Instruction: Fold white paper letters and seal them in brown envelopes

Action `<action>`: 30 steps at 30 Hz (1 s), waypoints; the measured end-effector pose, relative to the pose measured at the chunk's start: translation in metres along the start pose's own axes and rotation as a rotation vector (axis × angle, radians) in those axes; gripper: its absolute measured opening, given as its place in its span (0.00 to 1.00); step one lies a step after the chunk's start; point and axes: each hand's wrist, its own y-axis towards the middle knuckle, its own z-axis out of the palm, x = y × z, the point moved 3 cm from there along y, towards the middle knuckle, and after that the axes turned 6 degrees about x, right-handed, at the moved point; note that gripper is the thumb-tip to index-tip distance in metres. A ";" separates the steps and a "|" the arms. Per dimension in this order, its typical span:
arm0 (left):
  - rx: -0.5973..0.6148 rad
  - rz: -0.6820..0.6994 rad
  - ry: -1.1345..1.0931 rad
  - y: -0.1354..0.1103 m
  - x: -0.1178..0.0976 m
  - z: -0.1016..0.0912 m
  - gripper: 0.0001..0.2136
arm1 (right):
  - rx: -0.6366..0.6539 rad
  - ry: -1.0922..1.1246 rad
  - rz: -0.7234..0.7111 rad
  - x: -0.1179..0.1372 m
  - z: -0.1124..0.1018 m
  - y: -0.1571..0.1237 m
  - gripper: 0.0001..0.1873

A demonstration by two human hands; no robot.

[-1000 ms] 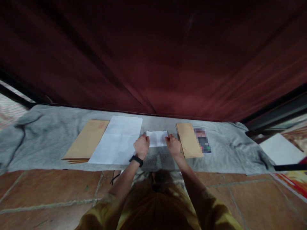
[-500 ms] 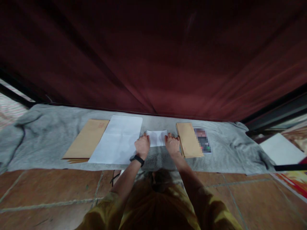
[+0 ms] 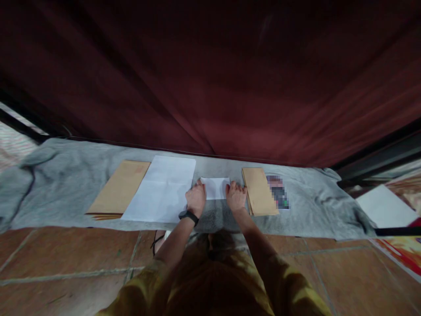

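A small folded sheet of white paper (image 3: 215, 188) lies on the grey cloth between my two hands. My left hand (image 3: 196, 197), with a black band on its wrist, is closed on the paper's left end, its fingers curled. At the right end my right hand (image 3: 236, 196) pinches the paper in the same way. Left of my left hand is a stack of large white sheets (image 3: 159, 188) with faint fold creases. A small pile of brown envelopes (image 3: 259, 191) sits just beside my right hand.
Larger brown envelopes (image 3: 119, 186) are stacked at the left, next to the white sheets. A blurred-out flat item (image 3: 278, 193) lies right of the small envelopes. The grey cloth (image 3: 312, 202) covers the long narrow surface, and a dark red curtain (image 3: 210, 87) hangs behind it.
Both hands stay at the ends of the folded paper, with almost no movement. The paper looks slightly flatter, and the whole view has shifted a little.
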 end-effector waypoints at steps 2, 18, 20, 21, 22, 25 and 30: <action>-0.011 0.009 0.001 -0.001 -0.001 0.001 0.19 | -0.027 -0.007 -0.009 0.000 0.002 0.000 0.17; -0.117 0.520 -0.011 -0.059 -0.022 0.030 0.23 | -0.091 -0.003 -0.010 -0.001 0.010 0.000 0.14; -0.127 0.530 -0.008 -0.065 -0.019 0.037 0.25 | -0.086 0.003 -0.007 -0.001 0.009 -0.001 0.14; -0.130 0.536 -0.004 -0.067 -0.018 0.039 0.26 | -0.082 0.006 -0.006 -0.001 0.009 -0.001 0.14; -0.131 0.543 0.000 -0.067 -0.016 0.040 0.26 | -0.076 0.010 -0.005 -0.001 0.008 -0.001 0.14; -0.136 0.559 0.012 -0.066 -0.014 0.041 0.28 | -0.055 0.030 0.011 0.000 0.001 -0.001 0.15; -0.130 0.557 0.035 -0.066 -0.015 0.039 0.29 | -0.096 0.112 0.002 0.012 -0.017 0.000 0.18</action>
